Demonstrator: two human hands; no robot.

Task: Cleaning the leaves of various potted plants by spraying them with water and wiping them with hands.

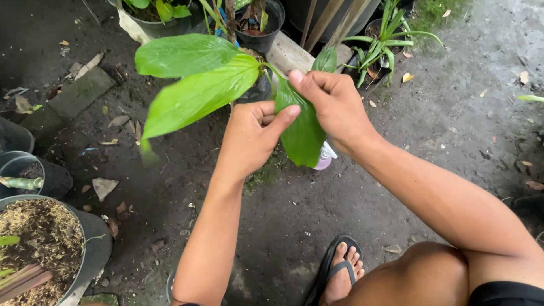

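Note:
A potted plant with broad glossy green leaves (pixel 195 93) stands in a dark pot (pixel 258 88) in front of me. One hanging green leaf (pixel 303 133) is held between both hands. My left hand (pixel 249 139) touches its left edge, the index finger pressed on the surface. My right hand (pixel 334 105) pinches the leaf's upper part from the right, thumb on top. A small pink and white spray bottle (pixel 324 157) shows partly behind the leaf's tip, on the ground.
Dark wet ground with dry leaves and stones. A pot of dry mulch (pixel 45 243) sits lower left, a black pot (pixel 34 170) above it. More potted plants (pixel 385 37) and a wooden plank (pixel 289 54) stand behind. My foot in a black sandal (pixel 340 272) rests below.

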